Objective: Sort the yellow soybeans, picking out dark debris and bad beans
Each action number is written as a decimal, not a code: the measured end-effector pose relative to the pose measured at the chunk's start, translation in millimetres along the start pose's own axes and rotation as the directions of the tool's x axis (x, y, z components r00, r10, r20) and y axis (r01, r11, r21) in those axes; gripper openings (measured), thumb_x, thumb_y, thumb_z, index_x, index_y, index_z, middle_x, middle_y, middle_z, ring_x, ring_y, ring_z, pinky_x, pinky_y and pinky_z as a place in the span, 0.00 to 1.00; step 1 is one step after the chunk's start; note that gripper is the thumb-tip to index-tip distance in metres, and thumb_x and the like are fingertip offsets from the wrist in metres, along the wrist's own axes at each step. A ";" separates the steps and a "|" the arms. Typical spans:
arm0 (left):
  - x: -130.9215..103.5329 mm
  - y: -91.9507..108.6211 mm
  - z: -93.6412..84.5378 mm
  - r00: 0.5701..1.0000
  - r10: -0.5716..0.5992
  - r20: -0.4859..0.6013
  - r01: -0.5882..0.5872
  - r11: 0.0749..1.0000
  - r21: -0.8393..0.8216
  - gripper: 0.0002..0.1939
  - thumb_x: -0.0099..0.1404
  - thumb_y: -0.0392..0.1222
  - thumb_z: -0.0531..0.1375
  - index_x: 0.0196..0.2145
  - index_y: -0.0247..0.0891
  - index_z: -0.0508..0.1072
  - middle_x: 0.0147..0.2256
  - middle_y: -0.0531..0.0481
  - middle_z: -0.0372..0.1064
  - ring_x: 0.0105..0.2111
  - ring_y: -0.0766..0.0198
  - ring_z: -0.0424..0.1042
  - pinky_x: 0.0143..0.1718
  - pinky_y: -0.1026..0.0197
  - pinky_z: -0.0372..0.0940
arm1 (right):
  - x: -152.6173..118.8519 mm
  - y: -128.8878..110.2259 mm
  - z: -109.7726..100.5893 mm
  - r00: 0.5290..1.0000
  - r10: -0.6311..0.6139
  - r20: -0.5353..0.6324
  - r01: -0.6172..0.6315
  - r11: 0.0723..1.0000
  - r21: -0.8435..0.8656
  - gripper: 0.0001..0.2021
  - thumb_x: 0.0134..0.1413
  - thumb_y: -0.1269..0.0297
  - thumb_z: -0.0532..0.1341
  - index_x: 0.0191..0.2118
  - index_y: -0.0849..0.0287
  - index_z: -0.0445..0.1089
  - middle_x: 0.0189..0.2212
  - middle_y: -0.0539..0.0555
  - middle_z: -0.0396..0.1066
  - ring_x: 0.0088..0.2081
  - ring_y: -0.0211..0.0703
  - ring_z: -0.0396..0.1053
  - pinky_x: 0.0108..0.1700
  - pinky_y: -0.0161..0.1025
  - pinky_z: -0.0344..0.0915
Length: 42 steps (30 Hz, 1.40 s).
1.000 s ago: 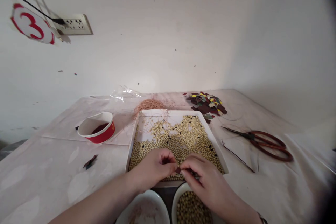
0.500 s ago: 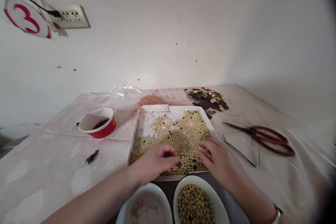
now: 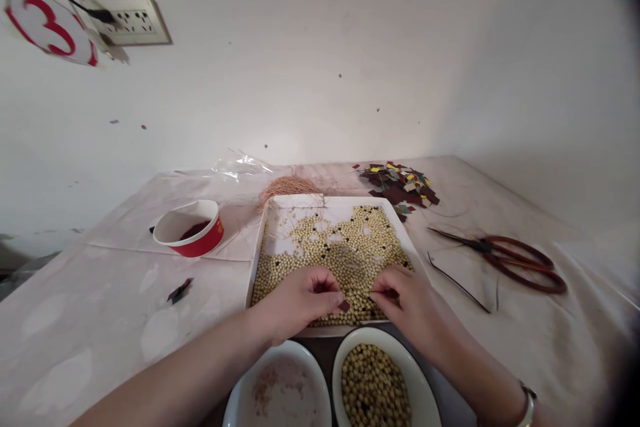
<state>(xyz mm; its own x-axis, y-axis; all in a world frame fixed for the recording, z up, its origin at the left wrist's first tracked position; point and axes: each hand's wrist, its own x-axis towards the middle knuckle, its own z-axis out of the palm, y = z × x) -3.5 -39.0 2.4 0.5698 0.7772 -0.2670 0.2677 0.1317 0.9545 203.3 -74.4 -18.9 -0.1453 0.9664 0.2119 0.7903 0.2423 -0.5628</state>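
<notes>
My left hand [image 3: 307, 300] pinches a small dark red piece [image 3: 344, 305] between thumb and forefinger, above the near part of a white tray [image 3: 256, 247]. Pale yellow beads [image 3: 345, 253] mixed with a few black ones are spread across the tray. Over the tray's near right part, my right hand [image 3: 407, 297] has thumb and forefinger brought together at a tiny dark thing that is too small to name. Just below the hands stand two bowls: one [image 3: 287, 390] with reddish residue, the other holding larger yellow-brown beads [image 3: 375, 387].
At the left is a red and white paper cup [image 3: 200, 240] with dark red contents. Copper-coloured strands [image 3: 290, 188] lie behind the tray, and coloured scraps [image 3: 400, 183] at the back right. Scissors [image 3: 520, 260] and a thin dark strip [image 3: 457, 285] rest at the right.
The fingers of my right hand, apart earlier, have closed together over the beads. My left hand keeps its pinch on the red piece. The view has shifted slightly.
</notes>
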 end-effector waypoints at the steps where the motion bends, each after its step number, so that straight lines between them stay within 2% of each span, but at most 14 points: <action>1: 0.1 0.0 0.0 1.000 0.002 0.003 -0.002 1.000 0.000 0.08 0.56 0.43 0.58 0.28 0.34 0.68 0.25 0.53 0.66 0.25 0.69 0.61 0.28 0.65 0.56 | -0.8 -6.2 -0.8 1.000 -0.022 -0.012 0.023 0.999 0.038 0.05 0.49 0.73 0.56 0.26 0.58 0.65 0.27 0.51 0.65 0.31 0.41 0.64 0.32 0.37 0.58; 5: -0.2 1.4 0.0 0.999 0.035 0.020 -0.035 0.999 0.000 0.07 0.56 0.42 0.58 0.27 0.33 0.67 0.23 0.55 0.62 0.24 0.71 0.57 0.26 0.66 0.52 | -7.5 -33.0 -0.4 0.986 -0.167 -0.007 0.166 0.975 0.149 0.06 0.52 0.74 0.56 0.26 0.58 0.63 0.28 0.50 0.63 0.33 0.39 0.62 0.34 0.37 0.58; 8: -0.5 2.7 0.3 0.998 0.054 0.030 -0.054 0.999 0.004 0.07 0.55 0.40 0.59 0.27 0.33 0.67 0.23 0.56 0.59 0.24 0.71 0.56 0.26 0.67 0.51 | -11.6 -42.5 3.8 0.975 -0.224 -0.006 0.221 0.958 0.182 0.08 0.52 0.76 0.57 0.25 0.59 0.62 0.28 0.49 0.62 0.32 0.39 0.61 0.33 0.36 0.57; 15: -0.8 3.5 0.1 0.994 0.079 0.081 -0.082 0.996 0.036 0.06 0.56 0.39 0.59 0.27 0.33 0.67 0.23 0.56 0.59 0.24 0.71 0.56 0.27 0.66 0.52 | -12.1 -40.7 8.5 0.977 -0.205 -0.066 0.212 0.969 0.129 0.09 0.52 0.75 0.57 0.24 0.59 0.61 0.27 0.49 0.62 0.32 0.39 0.60 0.33 0.37 0.55; 20: -1.0 3.3 0.1 0.994 0.079 0.079 -0.082 0.996 0.038 0.06 0.56 0.39 0.59 0.27 0.33 0.68 0.24 0.56 0.60 0.25 0.71 0.56 0.27 0.66 0.52 | -10.7 -41.2 7.4 0.965 -0.250 -0.079 0.255 0.965 0.065 0.09 0.53 0.75 0.57 0.23 0.60 0.61 0.26 0.50 0.62 0.31 0.40 0.60 0.32 0.38 0.54; 24: -1.5 4.2 0.6 0.996 0.055 0.068 -0.056 0.998 0.020 0.06 0.55 0.39 0.59 0.27 0.33 0.67 0.23 0.57 0.59 0.23 0.72 0.55 0.26 0.67 0.51 | -10.3 -38.3 3.8 0.978 -0.191 -0.088 0.197 0.979 0.057 0.08 0.53 0.73 0.57 0.25 0.59 0.64 0.27 0.51 0.63 0.32 0.41 0.61 0.34 0.39 0.56; 26: -1.6 4.2 0.8 0.998 0.045 0.049 -0.046 0.999 0.026 0.06 0.56 0.39 0.59 0.27 0.33 0.68 0.23 0.56 0.60 0.24 0.71 0.56 0.26 0.66 0.51 | -11.6 -38.8 0.3 0.978 -0.199 -0.056 0.204 0.974 0.101 0.07 0.53 0.73 0.57 0.25 0.59 0.64 0.27 0.51 0.63 0.32 0.40 0.62 0.34 0.39 0.57; 30: -0.6 4.1 1.1 0.999 0.039 0.008 -0.039 0.999 0.017 0.06 0.56 0.40 0.58 0.27 0.34 0.68 0.23 0.55 0.63 0.24 0.70 0.58 0.27 0.66 0.52 | -13.9 -41.8 -8.3 0.950 -0.310 0.029 0.302 0.940 0.159 0.06 0.55 0.69 0.56 0.27 0.58 0.66 0.28 0.50 0.65 0.33 0.39 0.63 0.34 0.38 0.58; 32: 0.1 4.4 1.3 0.999 0.034 0.012 -0.034 0.999 0.006 0.07 0.56 0.41 0.58 0.27 0.34 0.68 0.23 0.55 0.63 0.24 0.70 0.58 0.26 0.66 0.52 | -12.2 -38.4 -11.3 0.959 -0.283 -0.006 0.282 0.952 0.119 0.07 0.56 0.68 0.55 0.28 0.58 0.66 0.28 0.51 0.65 0.33 0.40 0.64 0.35 0.38 0.58; 36: 0.3 4.1 1.7 1.000 -0.010 0.023 0.011 1.000 -0.016 0.08 0.56 0.43 0.59 0.28 0.34 0.68 0.25 0.53 0.65 0.23 0.71 0.57 0.25 0.66 0.50 | -3.7 -16.7 -9.3 0.994 -0.090 -0.060 0.089 0.996 -0.018 0.07 0.56 0.67 0.54 0.29 0.58 0.67 0.29 0.52 0.66 0.34 0.42 0.64 0.36 0.40 0.59; 38: -0.3 3.5 2.0 1.000 -0.009 0.019 0.009 1.000 -0.009 0.08 0.56 0.42 0.59 0.28 0.34 0.68 0.25 0.53 0.66 0.23 0.70 0.58 0.25 0.66 0.50 | -0.5 -4.0 -4.8 1.000 -0.026 -0.018 0.024 0.998 -0.056 0.04 0.54 0.68 0.56 0.32 0.58 0.68 0.31 0.54 0.67 0.35 0.44 0.65 0.37 0.41 0.60; 42: -1.4 3.7 2.2 1.000 0.011 0.017 -0.011 1.000 -0.004 0.08 0.56 0.42 0.58 0.27 0.34 0.68 0.26 0.52 0.66 0.24 0.70 0.59 0.27 0.65 0.52 | 0.6 8.8 2.5 0.995 0.002 0.098 0.004 0.998 -0.068 0.05 0.48 0.71 0.58 0.33 0.58 0.68 0.32 0.54 0.68 0.35 0.44 0.65 0.36 0.40 0.60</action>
<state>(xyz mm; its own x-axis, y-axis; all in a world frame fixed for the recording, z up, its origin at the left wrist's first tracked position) -1.6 -40.9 6.0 0.5857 0.7681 -0.2588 0.2584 0.1257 0.9578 208.7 -71.5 -25.7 -0.2012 0.9707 0.1313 0.8285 0.2401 -0.5059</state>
